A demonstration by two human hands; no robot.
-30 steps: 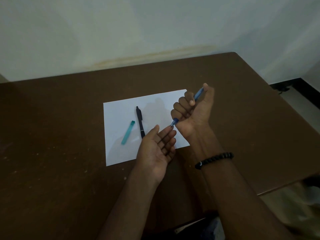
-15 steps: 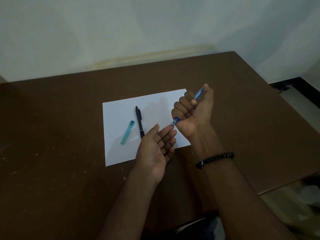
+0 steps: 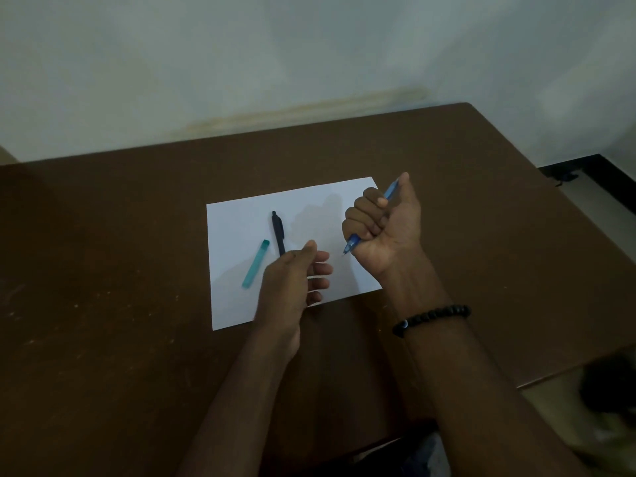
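Right hand (image 3: 385,228): the fingers are curled into a fist and clamped around a blue pen (image 3: 352,243). The thumb lies along the upper part of the barrel. The pen runs diagonally through the fist. Its upper end shows above the index finger, and its writing tip projects below the little finger, pointing down and to the left. The tip is in the air over the right part of the paper (image 3: 241,222) and is not in contact with it.

Left hand (image 3: 292,284): the hand holds nothing. Its fingers (image 3: 320,270) are loosely extended and slightly apart, pointing right toward the pen tip. A clear gap separates the fingertips from the tip. The hand is over the near edge of the paper.

Items on the paper:
- A black pen (image 3: 278,230) lies flat, left of centre. Its near end is hidden behind the left thumb.
- A teal pen cap (image 3: 255,264) lies flat just left of the black pen, at a slant and not touching it.

The white paper lies flat on a brown table (image 3: 120,270), with no writing visible on its exposed area. Any print on the pen barrels is too small to read.

A black beaded bracelet (image 3: 432,316) is on the right wrist. A pale wall (image 3: 275,63) stands behind the table.
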